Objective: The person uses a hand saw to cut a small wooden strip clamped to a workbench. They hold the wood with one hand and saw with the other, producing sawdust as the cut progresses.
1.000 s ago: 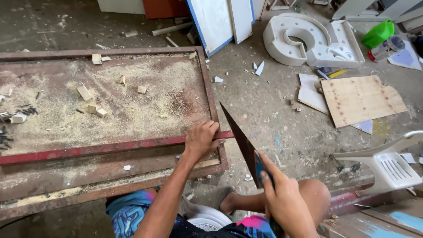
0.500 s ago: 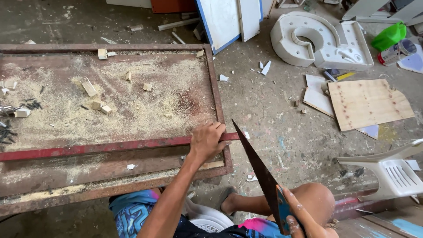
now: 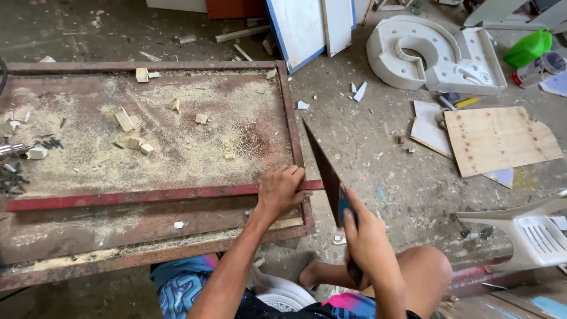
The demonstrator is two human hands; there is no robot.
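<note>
1. Sawing is what the frame shows in hand: the right hand (image 3: 365, 236), lower centre-right of the frame, is closed in a full grip round the handle of a handsaw (image 3: 323, 171), whose dark blade slants up and to the left.
2. The left hand (image 3: 279, 190), at centre, lies palm down with the fingers curled over a long red-painted strip (image 3: 142, 197) and presses it onto the rusty metal table (image 3: 177, 248).
3. The strip runs from the left edge of the frame to the table's right rim, where its end pokes just past the frame. The saw blade meets it there, just beside the left hand.
4. As for progress, the strip looks to be in one piece; I cannot tell how deep the blade sits in it, if at all, so the cut seems to be early or barely begun, and the parting of the end piece is yet to come.
5. Sawdust (image 3: 195, 142) covers the table top in the upper left, with small wooden offcuts (image 3: 125, 120) scattered in it.
6. To the right, on the concrete floor, lie a plywood sheet (image 3: 499, 139), a white moulded piece (image 3: 434, 56) and, at the right edge, a white plastic chair (image 3: 531, 230).
</note>
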